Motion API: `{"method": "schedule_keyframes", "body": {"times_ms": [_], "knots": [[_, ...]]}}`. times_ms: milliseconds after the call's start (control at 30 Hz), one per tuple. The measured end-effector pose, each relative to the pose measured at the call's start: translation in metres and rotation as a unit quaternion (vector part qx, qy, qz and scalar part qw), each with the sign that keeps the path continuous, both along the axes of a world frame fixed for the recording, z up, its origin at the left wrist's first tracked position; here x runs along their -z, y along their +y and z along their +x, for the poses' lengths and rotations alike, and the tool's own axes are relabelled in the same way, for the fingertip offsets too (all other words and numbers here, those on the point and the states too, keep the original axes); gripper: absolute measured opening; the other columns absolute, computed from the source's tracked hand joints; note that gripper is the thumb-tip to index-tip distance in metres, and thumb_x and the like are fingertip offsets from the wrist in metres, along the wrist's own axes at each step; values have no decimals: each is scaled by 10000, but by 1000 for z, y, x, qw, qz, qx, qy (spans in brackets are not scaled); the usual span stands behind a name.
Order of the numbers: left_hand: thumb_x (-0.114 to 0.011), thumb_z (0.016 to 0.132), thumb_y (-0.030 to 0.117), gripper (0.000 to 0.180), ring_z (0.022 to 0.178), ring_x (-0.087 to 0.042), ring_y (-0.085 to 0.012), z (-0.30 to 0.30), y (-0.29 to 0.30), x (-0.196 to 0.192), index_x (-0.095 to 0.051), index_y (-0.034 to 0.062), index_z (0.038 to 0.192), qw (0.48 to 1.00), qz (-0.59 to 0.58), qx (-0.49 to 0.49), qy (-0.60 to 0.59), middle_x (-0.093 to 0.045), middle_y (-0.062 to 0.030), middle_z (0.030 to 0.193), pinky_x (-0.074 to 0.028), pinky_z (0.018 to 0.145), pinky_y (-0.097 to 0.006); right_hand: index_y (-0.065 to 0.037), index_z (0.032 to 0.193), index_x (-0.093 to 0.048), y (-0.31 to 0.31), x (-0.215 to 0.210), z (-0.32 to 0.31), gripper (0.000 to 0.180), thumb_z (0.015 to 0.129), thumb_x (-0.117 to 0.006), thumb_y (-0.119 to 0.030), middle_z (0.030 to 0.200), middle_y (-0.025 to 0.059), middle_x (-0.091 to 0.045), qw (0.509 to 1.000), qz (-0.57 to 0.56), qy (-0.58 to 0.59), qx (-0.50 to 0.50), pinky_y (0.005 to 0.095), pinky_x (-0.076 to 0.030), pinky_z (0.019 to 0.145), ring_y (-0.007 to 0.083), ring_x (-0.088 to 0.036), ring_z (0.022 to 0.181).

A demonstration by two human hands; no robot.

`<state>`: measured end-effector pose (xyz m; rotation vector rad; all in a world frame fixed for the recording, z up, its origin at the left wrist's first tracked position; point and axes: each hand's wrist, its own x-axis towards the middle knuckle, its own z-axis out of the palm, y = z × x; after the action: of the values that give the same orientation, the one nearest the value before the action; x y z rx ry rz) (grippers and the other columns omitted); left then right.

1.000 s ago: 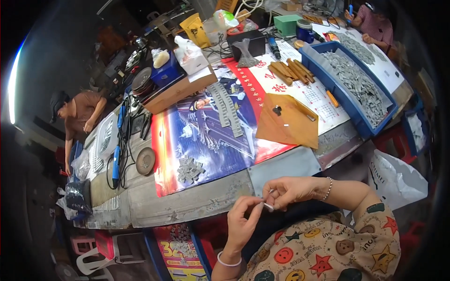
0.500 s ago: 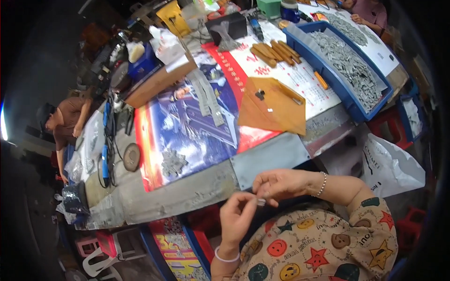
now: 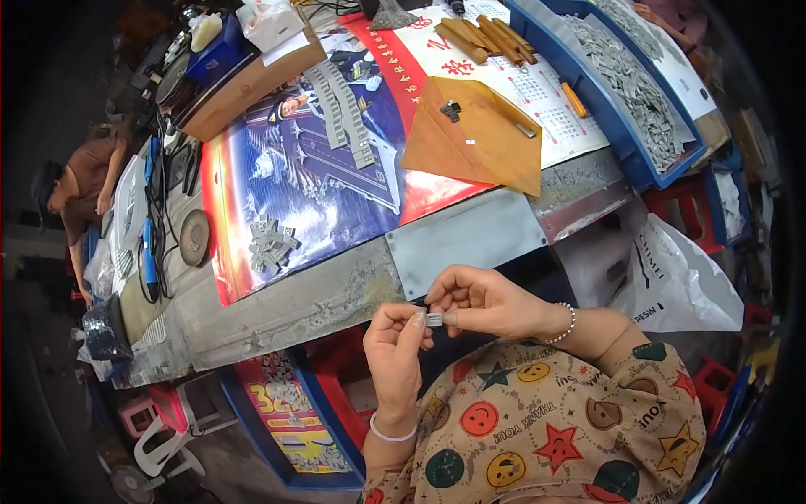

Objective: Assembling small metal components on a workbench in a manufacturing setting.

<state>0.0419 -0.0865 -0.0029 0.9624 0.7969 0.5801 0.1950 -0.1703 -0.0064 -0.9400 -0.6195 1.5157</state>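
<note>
Close in front of me, a small grey metal-looking rectangular piece (image 3: 433,320) is pinched between both hands. My left hand (image 3: 393,340) has its thumb and fingers closed on one end. My right hand (image 3: 491,304) grips the other end, its fingers curled. Both hands are just off the table's near edge. Beyond them lies a plain grey plate (image 3: 470,239). A loose pile of similar grey pieces (image 3: 273,245) rests on the glossy poster sheet (image 3: 311,210), and neat rows of them (image 3: 346,113) lie farther back.
An orange-brown sheet (image 3: 495,155) bears small dark bits (image 3: 451,111). Tan rolls (image 3: 487,40) lie behind it. To the right, a blue tray (image 3: 642,181) holds many grey pieces. A wooden box (image 3: 252,92) stands left. A co-worker (image 3: 88,176) sits far left; another is far right.
My view has shifted, so the table appears higher and more to the left. My hands have turned the grey piece so its face shows; both now grip it.
</note>
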Motion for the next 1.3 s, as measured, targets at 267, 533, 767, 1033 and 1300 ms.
{"method": "schedule_keyframes", "body": {"times_ms": [267, 533, 767, 1033, 1300], "knots": [[-566, 888, 31, 52, 557, -519, -76, 1, -2, 0, -551, -1, 926, 1000, -12, 14, 6, -569, -37, 686, -427, 516, -180, 6, 1074, -497, 0, 6, 1, 200, 882, -544, -22, 935, 56, -551, 998, -31, 48, 10, 215, -472, 657, 89, -561, 759], [-527, 909, 7, 125, 645, -552, -54, 4, -1, 1, -548, -14, 1030, 999, -12, 48, -17, -596, -29, 771, -462, 581, -178, 1, 1035, -496, 2, 7, 4, 176, 869, -554, 0, 900, 42, -553, 997, -31, 41, 51, 209, -469, 652, 77, -556, 746], [-537, 899, 18, 139, 633, -545, -63, 7, -8, -2, -550, -31, 1029, 995, 61, 64, 51, -588, -38, 752, -455, 580, -177, 2, 1036, -512, -1, -4, 13, 152, 894, -539, -45, 872, 33, -563, 988, -1, -152, 22, 232, -467, 680, 71, -535, 791], [-562, 894, 18, 142, 664, -576, -66, 3, -4, -1, -579, -30, 1027, 993, 56, 93, 36, -616, -41, 759, -484, 606, -188, -4, 938, -589, 22, -15, 116, 119, 839, -603, -68, 844, 113, -625, 785, 2, -593, 177, 303, -484, 703, 206, -618, 786], [-548, 899, 15, 143, 648, -565, -70, -8, -4, -3, -584, -33, 1029, 995, 45, 85, 38, -611, -50, 764, -468, 594, -181, -15, 866, -580, 70, 5, 169, 135, 817, -572, -141, 881, 158, -596, 674, 4, -726, 138, 415, -456, 751, 328, -587, 888]]}}
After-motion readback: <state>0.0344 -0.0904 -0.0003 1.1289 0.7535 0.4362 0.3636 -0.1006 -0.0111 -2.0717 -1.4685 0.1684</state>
